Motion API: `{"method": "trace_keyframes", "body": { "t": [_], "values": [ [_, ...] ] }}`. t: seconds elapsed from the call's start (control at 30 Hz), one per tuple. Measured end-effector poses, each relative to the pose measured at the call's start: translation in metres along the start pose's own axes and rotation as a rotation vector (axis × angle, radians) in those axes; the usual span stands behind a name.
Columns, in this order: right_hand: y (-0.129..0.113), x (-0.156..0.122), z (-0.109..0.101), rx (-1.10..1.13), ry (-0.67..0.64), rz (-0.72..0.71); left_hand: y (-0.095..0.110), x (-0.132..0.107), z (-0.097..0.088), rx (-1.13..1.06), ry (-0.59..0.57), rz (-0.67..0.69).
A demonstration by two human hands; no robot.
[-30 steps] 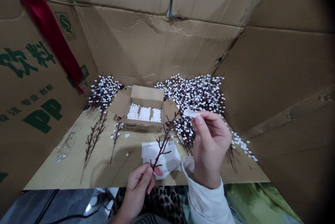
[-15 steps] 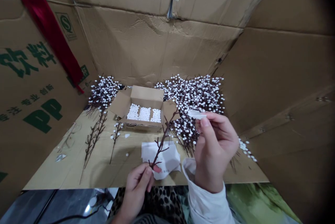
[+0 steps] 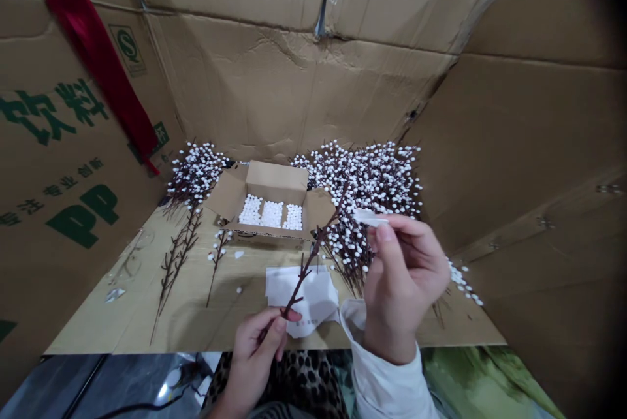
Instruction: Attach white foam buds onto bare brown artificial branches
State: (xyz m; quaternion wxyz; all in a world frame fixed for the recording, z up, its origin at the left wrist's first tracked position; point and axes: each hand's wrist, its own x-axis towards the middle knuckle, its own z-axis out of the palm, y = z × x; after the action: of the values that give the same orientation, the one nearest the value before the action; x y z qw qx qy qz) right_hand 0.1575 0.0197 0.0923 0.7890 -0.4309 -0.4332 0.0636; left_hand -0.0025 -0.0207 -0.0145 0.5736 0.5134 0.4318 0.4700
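Observation:
Between the thumb and fingers of my left hand (image 3: 259, 344) is the lower end of a bare brown artificial branch (image 3: 304, 269), tilted up to the right. My right hand (image 3: 404, 282) pinches a small white strip (image 3: 371, 217), which looks like paper, just right of the branch's upper part. Below the branch lies a torn white paper sheet (image 3: 313, 292). Beyond it stands an open cardboard box (image 3: 277, 177) with white berries (image 3: 272, 213) in several groups. A large heap of white-berried branches (image 3: 372, 177) lies behind my right hand.
Bare branches (image 3: 179, 249) and one short berried sprig (image 3: 217, 256) lie at the left. A smaller berried bunch (image 3: 196, 168) sits behind them. Loose white berries (image 3: 465, 283) lie at the right edge. Tall cardboard walls (image 3: 533, 145) enclose the table; a red ribbon (image 3: 98, 47) hangs on the left.
The branch in my left hand has turned, so its side twigs point differently and its tip sits slightly farther right. My right hand keeps hold of the white strip, almost in place.

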Motion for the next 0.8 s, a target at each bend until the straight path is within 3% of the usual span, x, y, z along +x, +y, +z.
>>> {"method": "trace_keyframes", "body": {
  "t": [0.1, 0.3, 0.5, 0.67, 0.8],
  "values": [
    [-0.0038, -0.0012, -0.0024, 0.016, 0.039, -0.008, 0.0013, 0.0009, -0.0002, 0.009, 0.028, 0.002],
    [-0.0076, -0.0067, -0.0001, -0.005, -0.134, -0.057, 0.0038, 0.0013, -0.0005, 0.037, 0.035, 0.026],
    [-0.0090, -0.0084, -0.0006, -0.053, -0.226, -0.023, 0.0071, 0.0008, 0.0005, 0.049, 0.069, 0.066],
    [-0.0099, -0.0055, -0.0030, -0.011, -0.105, -0.057, 0.0080, 0.0021, 0.0025, 0.033, 0.092, 0.066],
    [-0.0089, -0.0046, -0.0022, 0.033, -0.105, -0.063, 0.0098, 0.0023, 0.0036, 0.010, 0.106, 0.049]
  ]
}}
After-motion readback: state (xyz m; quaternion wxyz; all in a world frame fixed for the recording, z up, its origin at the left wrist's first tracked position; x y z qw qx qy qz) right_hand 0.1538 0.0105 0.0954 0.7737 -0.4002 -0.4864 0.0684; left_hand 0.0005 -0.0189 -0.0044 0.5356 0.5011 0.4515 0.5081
